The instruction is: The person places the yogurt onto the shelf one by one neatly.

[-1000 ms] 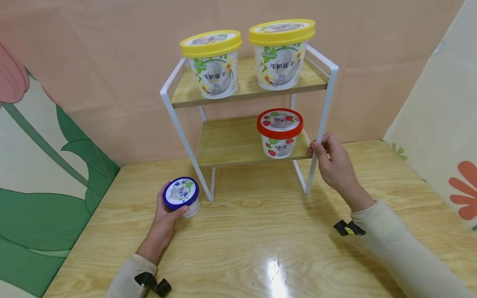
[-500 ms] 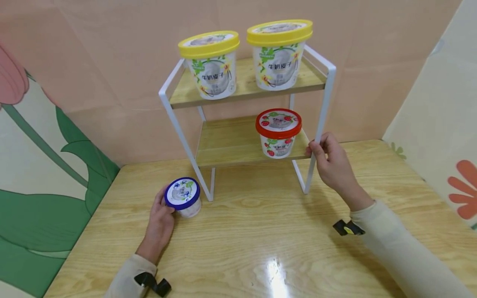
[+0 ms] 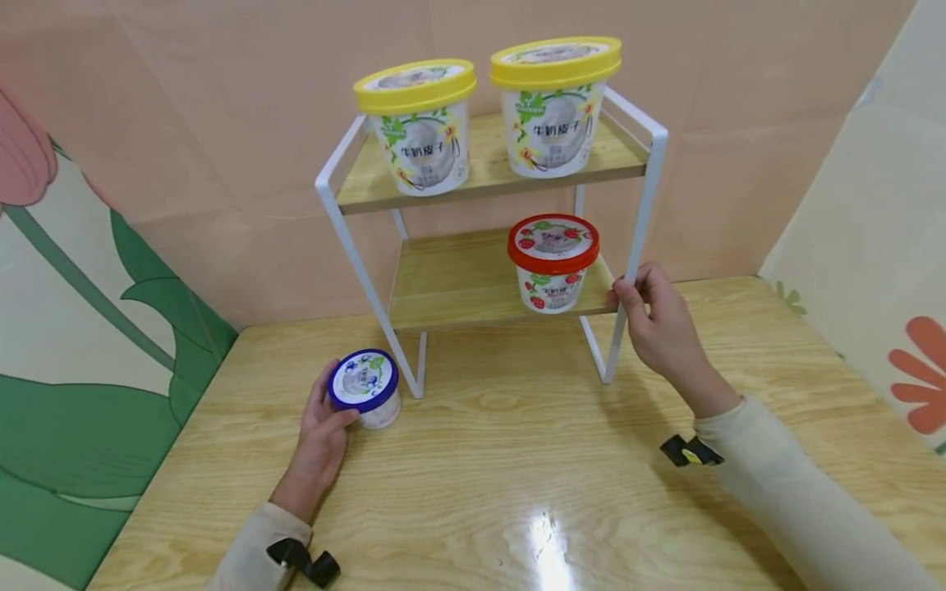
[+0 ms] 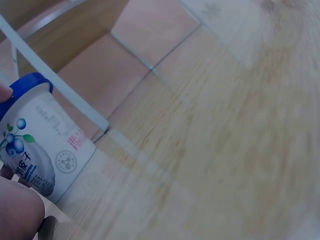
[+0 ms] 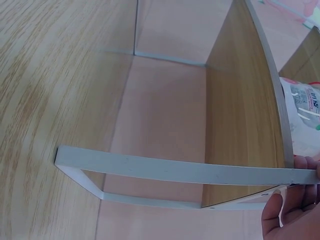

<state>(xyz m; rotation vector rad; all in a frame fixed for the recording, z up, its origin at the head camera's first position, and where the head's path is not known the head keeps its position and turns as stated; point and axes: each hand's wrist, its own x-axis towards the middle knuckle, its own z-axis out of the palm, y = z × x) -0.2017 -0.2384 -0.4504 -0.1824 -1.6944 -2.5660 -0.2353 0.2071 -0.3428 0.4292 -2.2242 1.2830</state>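
Note:
My left hand [image 3: 321,427] holds a small white tub with a blue lid [image 3: 364,381], its thumb along the near side and its fingers round the left. In the left wrist view the tub [image 4: 55,135] shows printed blueberries, and its base is on the table. It stands just left of the shelf rack's front left leg. With its thumb and fingers my right hand [image 3: 658,320] grips the white front right leg [image 3: 641,217] of the two-tier rack, level with the lower board [image 3: 458,283]. A red-lidded strawberry tub [image 3: 553,263] stands on that board.
Two larger yellow-lidded tubs stand on the upper board, one at the left [image 3: 421,131] and one at the right [image 3: 554,111]. The rack stands on the wood-grain table [image 3: 473,476] near the peach-coloured backdrop [image 3: 251,164]. A flower-patterned wall [image 3: 872,271] rises at the right.
The left thumb drew back from the blue-lidded tub half a second ago and now lies against it again. That tub sits very slightly further right. The right hand stays on the rack leg.

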